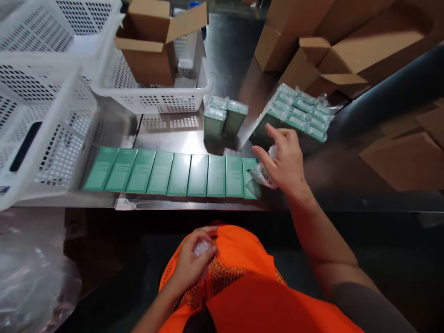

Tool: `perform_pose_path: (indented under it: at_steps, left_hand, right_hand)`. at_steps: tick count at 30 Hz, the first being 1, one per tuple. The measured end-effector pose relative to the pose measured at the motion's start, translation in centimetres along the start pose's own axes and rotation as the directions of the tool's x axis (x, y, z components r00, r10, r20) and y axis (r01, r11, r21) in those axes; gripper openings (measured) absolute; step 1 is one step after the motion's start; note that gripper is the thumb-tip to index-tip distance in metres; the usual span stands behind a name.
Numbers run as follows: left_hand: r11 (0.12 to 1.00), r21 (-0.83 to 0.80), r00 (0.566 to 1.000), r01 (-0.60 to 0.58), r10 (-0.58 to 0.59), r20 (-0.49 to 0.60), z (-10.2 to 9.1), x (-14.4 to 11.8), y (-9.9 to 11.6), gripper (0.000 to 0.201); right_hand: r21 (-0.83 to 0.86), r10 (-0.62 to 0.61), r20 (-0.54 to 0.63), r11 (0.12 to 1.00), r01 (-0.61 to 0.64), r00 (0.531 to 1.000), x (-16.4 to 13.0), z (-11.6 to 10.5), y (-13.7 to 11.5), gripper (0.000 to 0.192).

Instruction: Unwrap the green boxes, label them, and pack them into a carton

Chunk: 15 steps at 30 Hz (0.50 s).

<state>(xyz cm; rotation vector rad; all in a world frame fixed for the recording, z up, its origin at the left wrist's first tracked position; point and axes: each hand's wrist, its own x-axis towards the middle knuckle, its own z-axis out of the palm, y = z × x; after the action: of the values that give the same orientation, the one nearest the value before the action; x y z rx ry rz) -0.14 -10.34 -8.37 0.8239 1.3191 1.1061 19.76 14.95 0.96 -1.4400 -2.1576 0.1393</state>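
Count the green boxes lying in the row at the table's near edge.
9 green boxes, side by side from the white basket at left to the right hand. Clear plastic partly covers the rightmost; none looks fully hidden.

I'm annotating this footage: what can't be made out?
All in the head view:
Printing on the row of green boxes: too small.
Clear plastic inside the left hand: partly covered by it.
Upper-left open carton: bottom hidden by its walls.
Nearest white basket: left edge cuts it off.
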Motion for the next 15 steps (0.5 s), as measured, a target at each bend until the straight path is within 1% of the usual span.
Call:
perform_pose_path:
  at_steps: [2, 3, 5, 6, 7, 8, 9, 10, 11, 12, 13, 14, 15]
  left_hand:
    - [0.997, -0.042, 0.998, 0.062, -0.063, -0.016, -0.3, 0.2, 0.4, 0.026]
    - [0.998, -0.021, 0.998, 0.061, -0.061, -0.015, -0.4, 0.2, 0.5, 0.029]
    - [0.997, 0.072, 1.0, -0.007, 0.007, 0.003, -0.5, 0.2, 0.8, 0.033]
    - [0.992, 0.113, 0.998, -0.062, 0.06, 0.017, -0.6, 0.1, 0.9, 0.035]
    - [0.983, 0.145, 0.993, -0.116, 0.112, 0.035, -0.7, 0.0, 1.1, 0.039]
    - [0.972, 0.174, 0.987, -0.158, 0.151, 0.05, -0.8, -0.2, 1.2, 0.041]
    - [0.962, 0.204, 0.983, -0.184, 0.175, 0.063, -1.0, -0.3, 1.5, 0.043]
    - [0.952, 0.239, 0.981, -0.194, 0.181, 0.074, -1.2, -0.5, 1.7, 0.042]
    - [0.943, 0.274, 0.982, -0.189, 0.174, 0.078, -1.4, -0.7, 2.0, 0.041]
    - [0.938, 0.303, 0.985, -0.17, 0.153, 0.078, -1.6, -0.7, 2.4, 0.038]
    - [0.939, 0.317, 0.99, -0.135, 0.12, 0.069, -1.8, -0.7, 2.7, 0.037]
    - [0.947, 0.307, 0.995, -0.095, 0.083, 0.052, -2.0, -0.5, 3.1, 0.036]
    - [0.961, 0.27, 0.998, -0.062, 0.056, 0.031, -2.0, -0.2, 3.5, 0.036]
  right_hand:
    - [-0.062, -0.052, 0.029, 0.997, 0.054, 0.998, 3.2, -0.3, -2.2, 0.07]
    - [-0.098, -0.066, 0.064, 0.993, 0.072, 0.996, 5.0, -0.3, -3.2, 0.075]
    - [-0.174, -0.068, 0.161, 0.98, 0.096, 0.985, 8.2, 0.1, -5.1, 0.086]
    - [-0.213, -0.061, 0.214, 0.971, 0.108, 0.975, 9.5, 0.2, -5.7, 0.086]
    - [-0.249, -0.048, 0.26, 0.962, 0.115, 0.965, 10.4, 0.2, -6.1, 0.081]
    - [-0.28, -0.027, 0.291, 0.953, 0.112, 0.956, 11.0, -0.1, -6.3, 0.071]
    - [-0.304, 0.0, 0.293, 0.948, 0.093, 0.956, 11.1, -0.7, -6.2, 0.058]
    - [-0.317, 0.025, 0.258, 0.946, 0.061, 0.966, 10.7, -1.4, -6.0, 0.047]
    - [-0.307, 0.033, 0.184, 0.951, 0.025, 0.982, 9.9, -2.3, -5.6, 0.039]
    - [-0.27, 0.038, 0.077, 0.963, -0.016, 0.996, 8.6, -3.3, -5.2, 0.037]
    - [-0.2, 0.023, -0.052, 0.979, -0.033, 0.998, 6.9, -4.1, -5.0, 0.037]
    - [-0.092, 0.002, -0.169, 0.996, -0.018, 0.986, 4.9, -4.7, -4.9, 0.037]
    - [0.043, 0.023, -0.256, 0.999, -0.012, 0.967, 2.7, -4.9, -5.1, 0.038]
